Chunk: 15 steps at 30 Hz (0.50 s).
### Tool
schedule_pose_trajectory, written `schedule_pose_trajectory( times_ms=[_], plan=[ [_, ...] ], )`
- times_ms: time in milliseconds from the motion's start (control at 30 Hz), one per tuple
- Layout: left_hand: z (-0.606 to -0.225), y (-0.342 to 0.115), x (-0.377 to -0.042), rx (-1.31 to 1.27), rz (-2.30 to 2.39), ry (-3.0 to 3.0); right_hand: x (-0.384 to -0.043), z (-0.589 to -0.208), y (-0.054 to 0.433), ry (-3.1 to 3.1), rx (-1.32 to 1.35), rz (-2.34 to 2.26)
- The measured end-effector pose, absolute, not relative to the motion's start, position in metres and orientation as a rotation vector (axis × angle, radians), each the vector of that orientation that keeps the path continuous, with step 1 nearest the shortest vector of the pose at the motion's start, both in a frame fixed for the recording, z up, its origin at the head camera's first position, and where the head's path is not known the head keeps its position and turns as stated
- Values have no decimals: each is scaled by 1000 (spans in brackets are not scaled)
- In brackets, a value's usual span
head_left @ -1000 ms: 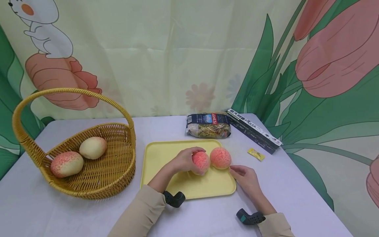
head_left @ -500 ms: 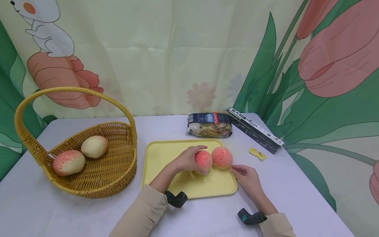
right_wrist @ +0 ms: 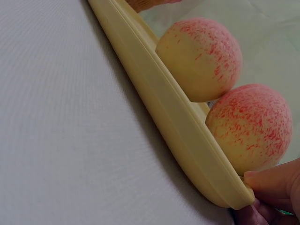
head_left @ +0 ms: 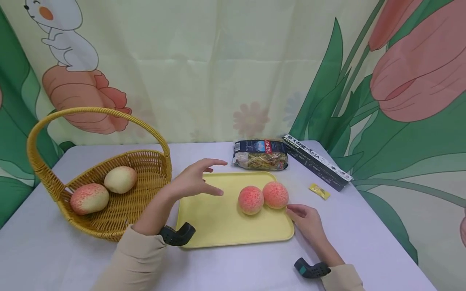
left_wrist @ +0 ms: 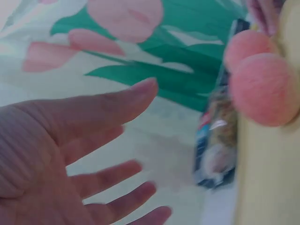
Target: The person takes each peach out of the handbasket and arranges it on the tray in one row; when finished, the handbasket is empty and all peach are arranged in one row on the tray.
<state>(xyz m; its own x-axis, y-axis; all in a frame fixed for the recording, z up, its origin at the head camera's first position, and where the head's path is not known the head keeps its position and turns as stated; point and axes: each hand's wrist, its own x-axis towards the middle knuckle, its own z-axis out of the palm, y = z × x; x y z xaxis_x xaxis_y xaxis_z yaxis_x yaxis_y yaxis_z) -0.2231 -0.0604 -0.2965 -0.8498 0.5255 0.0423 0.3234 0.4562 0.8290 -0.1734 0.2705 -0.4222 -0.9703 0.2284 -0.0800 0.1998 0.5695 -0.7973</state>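
Note:
Two toy peaches, pink over cream, sit side by side on the right part of a yellow tray: a left peach and a right peach. My left hand is over the tray's left side, thumb and fingers spread apart with nothing between them; the left wrist view shows the same spread fingers. At the tray's right rim, my right hand pinches the edge, thumb on top and fingers underneath, close beside the right peach.
A wicker basket with a tall handle stands on the left, holding two more peaches. Behind the tray lie a pasta bag and a long black box. A small yellow packet lies to the right.
My left hand has let go of the left peach and moved left and up, its fingers spreading. The peach stays on the tray. My right hand keeps its hold on the rim.

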Motion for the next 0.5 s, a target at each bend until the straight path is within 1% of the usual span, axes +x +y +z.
schedule_pose_trajectory(
  times_ms=[233, 400, 500],
  plan=[
    [-266, -122, -211, 801, 1240, 2526, -174, -423, 270, -2766, -372, 1372],
    [-253, -154, -205, 732, 1158, 2631, -173, -422, 271, -2763, -361, 1381],
    [-247, -174, -207, 653, 1101, 2669, -172, -422, 271, -2760, -340, 1394]
  ],
)
